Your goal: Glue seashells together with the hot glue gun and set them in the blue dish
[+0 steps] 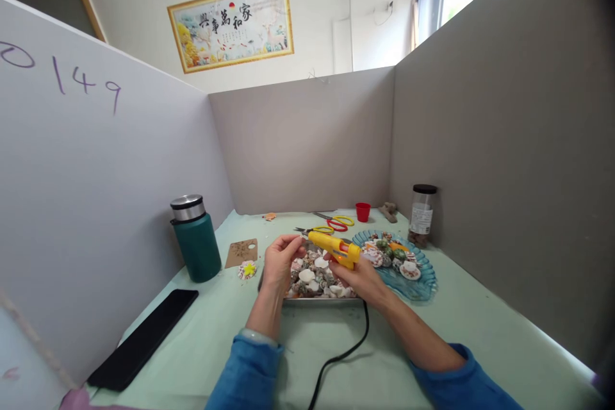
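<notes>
My right hand (358, 275) is wrapped round a yellow glue gun (334, 247), its nozzle pointing left toward my other hand. Thumb and fingers of my left hand (281, 259) are pinched together close to the nozzle; whatever they hold is too small to make out. Beneath both hands lies a metal tray (321, 302) heaped with seashells (307, 275). A black cord (342, 355) runs from below the glue gun toward the table's front edge.
A blue plate (430, 285) of shells stands right, near a lidded jar (422, 214). Scissors (331, 224) and a red cup (362, 211) lie behind. On the left are a green bottle (196, 243), a black slab (147, 336), brown card (241, 253) and a shell flower (247, 270). Grey partitions enclose the table.
</notes>
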The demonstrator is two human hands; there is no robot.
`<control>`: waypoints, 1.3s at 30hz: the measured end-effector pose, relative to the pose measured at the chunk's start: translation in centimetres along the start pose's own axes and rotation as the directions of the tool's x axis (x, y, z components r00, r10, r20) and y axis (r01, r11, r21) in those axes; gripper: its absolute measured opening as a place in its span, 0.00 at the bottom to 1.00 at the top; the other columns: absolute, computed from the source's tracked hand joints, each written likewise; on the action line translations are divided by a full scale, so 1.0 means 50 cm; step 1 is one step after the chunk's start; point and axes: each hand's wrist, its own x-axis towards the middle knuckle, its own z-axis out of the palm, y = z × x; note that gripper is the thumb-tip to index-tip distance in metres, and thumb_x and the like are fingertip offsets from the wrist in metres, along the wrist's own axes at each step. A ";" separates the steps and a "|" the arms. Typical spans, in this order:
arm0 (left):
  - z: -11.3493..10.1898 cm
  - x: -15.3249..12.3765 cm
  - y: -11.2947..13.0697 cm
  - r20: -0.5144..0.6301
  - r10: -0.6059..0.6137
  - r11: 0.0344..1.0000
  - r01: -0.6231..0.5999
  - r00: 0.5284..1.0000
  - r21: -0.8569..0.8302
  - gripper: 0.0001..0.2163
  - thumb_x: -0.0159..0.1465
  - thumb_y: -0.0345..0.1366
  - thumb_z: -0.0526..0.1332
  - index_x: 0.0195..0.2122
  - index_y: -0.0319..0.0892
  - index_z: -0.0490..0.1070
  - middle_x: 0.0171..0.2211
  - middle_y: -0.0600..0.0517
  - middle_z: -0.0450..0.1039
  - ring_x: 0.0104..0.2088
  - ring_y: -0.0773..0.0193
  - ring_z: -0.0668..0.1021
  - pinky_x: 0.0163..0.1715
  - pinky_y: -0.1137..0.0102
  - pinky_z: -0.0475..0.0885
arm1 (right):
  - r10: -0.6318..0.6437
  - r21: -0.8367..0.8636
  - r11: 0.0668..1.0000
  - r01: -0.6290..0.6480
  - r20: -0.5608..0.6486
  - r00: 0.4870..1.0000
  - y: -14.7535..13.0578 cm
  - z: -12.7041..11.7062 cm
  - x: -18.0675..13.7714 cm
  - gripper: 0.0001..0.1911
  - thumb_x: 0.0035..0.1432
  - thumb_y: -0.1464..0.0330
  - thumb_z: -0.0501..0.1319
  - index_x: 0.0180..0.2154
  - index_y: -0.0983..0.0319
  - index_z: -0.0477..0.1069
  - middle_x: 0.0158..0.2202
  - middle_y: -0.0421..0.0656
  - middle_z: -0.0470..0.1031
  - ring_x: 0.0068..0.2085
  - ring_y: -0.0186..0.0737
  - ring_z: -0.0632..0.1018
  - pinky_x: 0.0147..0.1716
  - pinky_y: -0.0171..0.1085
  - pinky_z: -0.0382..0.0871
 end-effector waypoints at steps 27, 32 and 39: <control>-0.009 0.005 -0.011 0.044 -0.072 0.991 0.076 0.996 -0.111 0.16 0.42 0.37 0.75 0.28 0.35 0.74 0.26 0.51 0.76 0.21 0.73 0.73 0.26 0.75 0.70 | -0.095 -0.088 0.992 0.088 -0.081 0.992 -0.006 0.007 -0.004 0.14 0.49 0.61 0.60 0.35 0.63 0.75 0.21 0.38 0.67 0.22 0.34 0.66 0.21 0.33 0.61; -0.009 0.006 -0.009 0.019 -0.073 0.990 0.074 0.997 -0.121 0.16 0.41 0.36 0.75 0.27 0.35 0.73 0.25 0.51 0.76 0.21 0.73 0.73 0.26 0.75 0.70 | -0.134 -0.119 0.985 0.126 -0.057 0.989 0.009 0.008 -0.001 0.14 0.51 0.62 0.58 0.35 0.65 0.75 0.22 0.38 0.68 0.23 0.34 0.67 0.22 0.33 0.62; -0.012 0.007 -0.012 0.026 -0.057 0.992 0.060 0.998 -0.114 0.16 0.41 0.36 0.75 0.27 0.36 0.73 0.25 0.51 0.76 0.21 0.73 0.73 0.25 0.75 0.70 | -0.122 -0.108 0.988 0.114 -0.064 0.990 0.007 0.007 -0.001 0.14 0.50 0.63 0.58 0.36 0.64 0.76 0.21 0.38 0.67 0.21 0.32 0.64 0.21 0.32 0.60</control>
